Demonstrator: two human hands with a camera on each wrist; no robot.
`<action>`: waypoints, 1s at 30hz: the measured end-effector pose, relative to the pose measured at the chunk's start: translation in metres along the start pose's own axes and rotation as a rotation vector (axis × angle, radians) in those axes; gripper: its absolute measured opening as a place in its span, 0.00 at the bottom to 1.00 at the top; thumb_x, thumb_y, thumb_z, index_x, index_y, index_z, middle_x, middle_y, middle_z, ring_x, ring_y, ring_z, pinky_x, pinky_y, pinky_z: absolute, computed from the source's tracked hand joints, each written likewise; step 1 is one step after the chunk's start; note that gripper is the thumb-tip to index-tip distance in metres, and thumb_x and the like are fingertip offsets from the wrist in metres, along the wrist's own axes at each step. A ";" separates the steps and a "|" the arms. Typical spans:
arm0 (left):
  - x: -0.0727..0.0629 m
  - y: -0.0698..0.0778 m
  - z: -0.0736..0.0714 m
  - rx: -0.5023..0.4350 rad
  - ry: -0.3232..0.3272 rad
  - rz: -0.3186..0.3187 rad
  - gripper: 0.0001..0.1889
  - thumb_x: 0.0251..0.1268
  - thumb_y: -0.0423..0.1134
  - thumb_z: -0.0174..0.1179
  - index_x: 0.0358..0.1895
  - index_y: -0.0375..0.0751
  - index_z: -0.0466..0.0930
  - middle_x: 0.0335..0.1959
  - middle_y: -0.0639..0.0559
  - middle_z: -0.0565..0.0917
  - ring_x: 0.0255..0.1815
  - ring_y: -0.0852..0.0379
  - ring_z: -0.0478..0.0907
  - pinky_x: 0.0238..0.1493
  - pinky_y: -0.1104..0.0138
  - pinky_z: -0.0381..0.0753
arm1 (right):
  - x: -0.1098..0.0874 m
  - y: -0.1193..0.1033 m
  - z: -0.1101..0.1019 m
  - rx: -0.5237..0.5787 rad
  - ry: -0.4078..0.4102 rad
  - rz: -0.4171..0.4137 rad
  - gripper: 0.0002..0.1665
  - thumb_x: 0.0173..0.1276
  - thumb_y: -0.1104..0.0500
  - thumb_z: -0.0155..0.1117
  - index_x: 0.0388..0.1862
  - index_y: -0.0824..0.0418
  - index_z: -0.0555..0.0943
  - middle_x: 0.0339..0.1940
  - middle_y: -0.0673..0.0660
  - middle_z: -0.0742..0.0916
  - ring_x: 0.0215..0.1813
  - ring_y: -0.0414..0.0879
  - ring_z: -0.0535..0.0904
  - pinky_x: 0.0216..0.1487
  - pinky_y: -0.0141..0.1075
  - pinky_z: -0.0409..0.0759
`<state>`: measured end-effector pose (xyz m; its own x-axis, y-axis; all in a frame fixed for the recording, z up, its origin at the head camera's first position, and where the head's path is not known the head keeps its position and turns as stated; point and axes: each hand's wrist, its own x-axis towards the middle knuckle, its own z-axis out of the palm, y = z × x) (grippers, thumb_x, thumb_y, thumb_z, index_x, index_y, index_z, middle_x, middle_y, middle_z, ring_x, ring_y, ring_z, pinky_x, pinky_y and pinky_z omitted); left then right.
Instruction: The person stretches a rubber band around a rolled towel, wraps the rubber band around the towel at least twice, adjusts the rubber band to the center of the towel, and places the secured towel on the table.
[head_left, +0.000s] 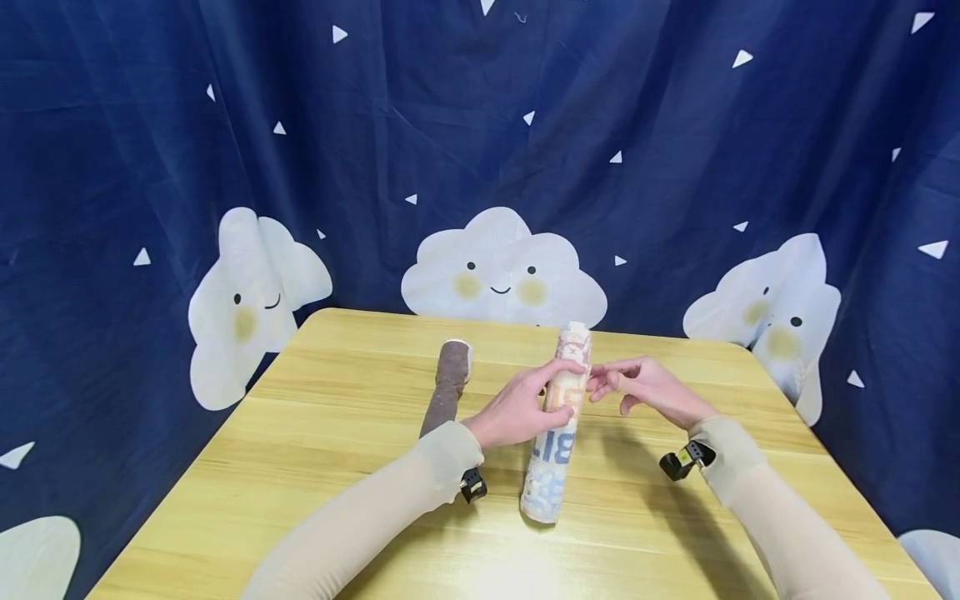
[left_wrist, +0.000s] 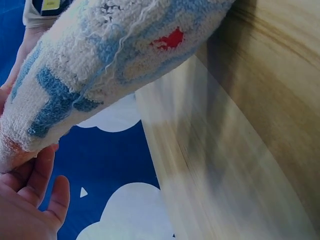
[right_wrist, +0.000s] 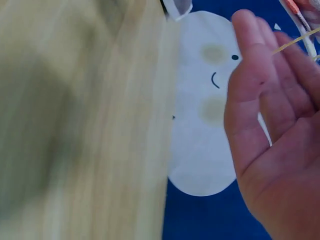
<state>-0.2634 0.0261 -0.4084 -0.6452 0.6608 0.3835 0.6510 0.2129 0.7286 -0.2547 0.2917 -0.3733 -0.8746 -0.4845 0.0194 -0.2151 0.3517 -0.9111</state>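
My left hand (head_left: pixel 517 410) grips the rolled towel (head_left: pixel 557 446), white with blue and orange marks, over the middle of the surface (head_left: pixel 300 467). I can't tell if its bottom end touches down. My right fingers pinch a thin yellow band (right_wrist: pixel 295 41) that runs toward the towel. A brown roll (head_left: pixel 448 383) lies left of it, nearer the far edge.

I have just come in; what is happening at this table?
A person's left hand grips a white terry-cloth roll with blue and orange markings. The right hand, beside this roll, holds a thin yellow band whose far end is not visible. A brown cloth roll, narrowed in the middle, lies on the light wooden table to the left.
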 end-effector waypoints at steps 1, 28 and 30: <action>0.000 0.000 0.000 0.000 -0.002 0.000 0.31 0.66 0.39 0.64 0.69 0.67 0.66 0.51 0.55 0.80 0.36 0.62 0.80 0.34 0.69 0.83 | 0.001 -0.004 -0.001 -0.032 0.003 0.017 0.29 0.79 0.50 0.54 0.66 0.72 0.74 0.49 0.65 0.89 0.51 0.52 0.86 0.34 0.43 0.84; 0.005 0.002 0.006 0.062 -0.028 0.042 0.29 0.64 0.40 0.63 0.67 0.64 0.68 0.56 0.54 0.79 0.42 0.61 0.79 0.37 0.73 0.82 | 0.046 -0.071 -0.014 -0.307 -0.055 0.122 0.38 0.67 0.43 0.69 0.70 0.59 0.72 0.58 0.59 0.85 0.46 0.49 0.84 0.38 0.45 0.86; 0.004 0.001 0.005 0.084 -0.024 0.050 0.29 0.64 0.40 0.64 0.67 0.63 0.68 0.57 0.55 0.80 0.43 0.62 0.79 0.38 0.74 0.82 | 0.048 -0.074 -0.012 -0.350 -0.046 0.124 0.37 0.66 0.42 0.69 0.68 0.59 0.75 0.58 0.57 0.86 0.43 0.49 0.84 0.36 0.44 0.86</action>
<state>-0.2632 0.0332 -0.4087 -0.6022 0.6891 0.4032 0.7139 0.2386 0.6584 -0.2858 0.2521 -0.2998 -0.8845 -0.4539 -0.1077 -0.2515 0.6585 -0.7094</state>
